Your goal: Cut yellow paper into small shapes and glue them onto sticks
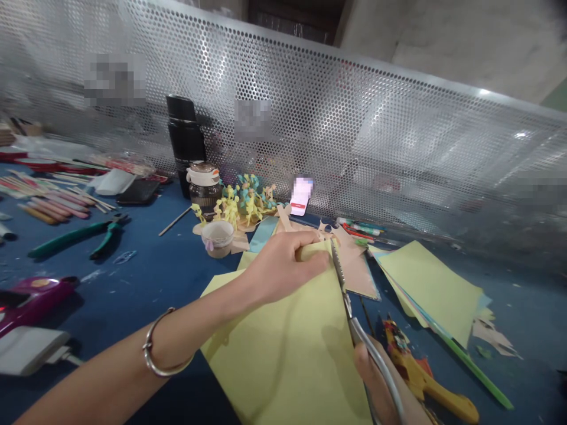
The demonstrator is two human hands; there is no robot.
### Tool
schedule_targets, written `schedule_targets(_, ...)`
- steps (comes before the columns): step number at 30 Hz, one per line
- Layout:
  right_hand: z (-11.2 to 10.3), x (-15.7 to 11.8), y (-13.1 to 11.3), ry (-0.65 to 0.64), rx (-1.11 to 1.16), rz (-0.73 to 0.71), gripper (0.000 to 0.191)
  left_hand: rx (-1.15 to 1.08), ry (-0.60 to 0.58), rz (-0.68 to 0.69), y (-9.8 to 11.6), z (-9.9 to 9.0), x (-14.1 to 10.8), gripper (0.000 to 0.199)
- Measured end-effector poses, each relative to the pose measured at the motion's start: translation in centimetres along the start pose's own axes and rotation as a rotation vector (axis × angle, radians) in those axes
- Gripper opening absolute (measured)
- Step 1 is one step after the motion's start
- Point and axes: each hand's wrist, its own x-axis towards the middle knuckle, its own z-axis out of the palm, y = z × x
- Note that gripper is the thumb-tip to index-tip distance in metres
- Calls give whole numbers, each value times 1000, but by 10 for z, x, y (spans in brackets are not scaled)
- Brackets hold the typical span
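Observation:
My left hand [287,262], with a silver bangle on its wrist, pinches the far edge of a large yellow sheet of paper [296,354]. In my right hand [381,378] is a pair of metal scissors [348,298], gripped by the handles at the sheet's right edge. The blades point away from me and reach up beside my left fingertips, against the paper. My right fingers are partly hidden by the handles. Beyond my left hand lie pieces of peach paper [354,265] and a small white cup [218,239].
Yellow and teal paper figures [243,203] stand near a lidded jar [204,186] and a black flask [185,141]. A lit phone [301,196] leans on the perforated metal panel [376,124]. Stacked paper [436,289] and a yellow-handled tool [425,378] lie right; green pliers [75,236] left.

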Motion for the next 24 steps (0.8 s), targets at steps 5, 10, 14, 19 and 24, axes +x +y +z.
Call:
schedule_targets(5,1,0,-3,-28,66,86,67,3,-2,7,0,0,-1,22)
schedule_targets(10,2,1,-6,-25,38,85,67,7,0,10,0,-1,-1,22)
schedule_targets(14,3,1,-8,17,-8,70,66,6,-6,10,0,-1,-1,22)
schedule_targets(19,5,1,-5,46,-46,52,66,-14,-4,11,0,0,-1,22)
schedule_targets(24,6,3,-3,56,-35,2,67,-9,-7,14,0,-1,0,21)
